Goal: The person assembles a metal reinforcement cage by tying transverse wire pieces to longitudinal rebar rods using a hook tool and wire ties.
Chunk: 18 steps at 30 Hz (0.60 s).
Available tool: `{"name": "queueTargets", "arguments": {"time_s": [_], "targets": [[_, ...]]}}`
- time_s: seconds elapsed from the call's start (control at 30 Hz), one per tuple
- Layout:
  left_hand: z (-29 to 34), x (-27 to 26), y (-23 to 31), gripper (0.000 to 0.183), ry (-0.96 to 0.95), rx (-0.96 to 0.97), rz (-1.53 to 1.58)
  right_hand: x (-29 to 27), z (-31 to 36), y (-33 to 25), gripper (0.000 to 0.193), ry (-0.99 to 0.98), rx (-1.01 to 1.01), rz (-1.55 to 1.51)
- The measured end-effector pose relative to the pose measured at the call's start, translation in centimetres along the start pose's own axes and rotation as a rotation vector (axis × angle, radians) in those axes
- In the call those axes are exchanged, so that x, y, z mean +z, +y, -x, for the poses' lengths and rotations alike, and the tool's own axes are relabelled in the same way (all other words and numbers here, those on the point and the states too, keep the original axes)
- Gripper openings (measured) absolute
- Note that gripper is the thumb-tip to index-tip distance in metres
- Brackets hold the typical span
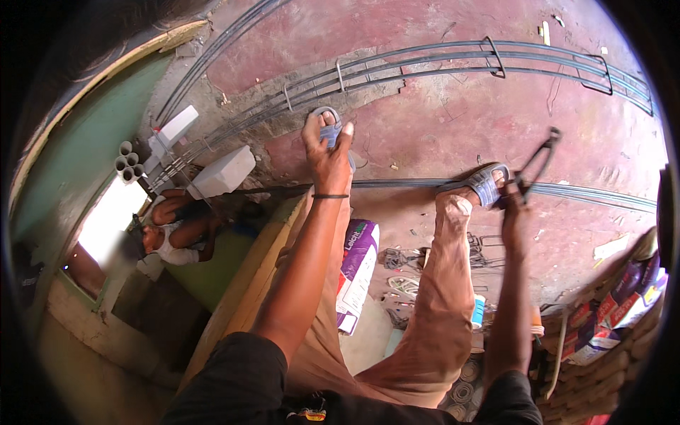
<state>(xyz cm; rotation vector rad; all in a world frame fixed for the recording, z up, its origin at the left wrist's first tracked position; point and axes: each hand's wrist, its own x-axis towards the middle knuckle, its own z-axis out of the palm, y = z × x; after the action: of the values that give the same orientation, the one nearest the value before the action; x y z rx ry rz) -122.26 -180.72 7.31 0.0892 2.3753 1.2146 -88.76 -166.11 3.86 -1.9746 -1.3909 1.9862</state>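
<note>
My right hand is closed round the handles of dark metal pincers, whose head points up and to the right, over the red floor. Beneath it is my right foot in a grey sandal. My left hand, with a dark band at the wrist, is held out over my left sandal. Its thumb and fingers are apart and nothing shows between them. Beyond it runs a long cage of steel bars with bent square stirrups around them.
Loose steel bars cross the floor at my feet. A purple and white bag stands between my legs. White blocks and grey pipes lie at left. Another person sits low there. More bags are stacked at right.
</note>
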Motion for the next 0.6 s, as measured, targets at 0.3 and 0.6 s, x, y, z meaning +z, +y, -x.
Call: {"name": "queueTargets", "arguments": {"time_s": [0.3, 0.6], "targets": [[-2.1, -0.4, -1.2, 0.022, -0.183, -0.289, 0.267, 17.7, 5.2, -8.1, 0.023, -0.422, 0.155, -0.025], [-3.2, -3.1, 0.5, 0.028, -0.348, -0.112, -0.121, 21.6, 5.8, -9.3, 0.049, -0.384, 0.057, 0.519]]}}
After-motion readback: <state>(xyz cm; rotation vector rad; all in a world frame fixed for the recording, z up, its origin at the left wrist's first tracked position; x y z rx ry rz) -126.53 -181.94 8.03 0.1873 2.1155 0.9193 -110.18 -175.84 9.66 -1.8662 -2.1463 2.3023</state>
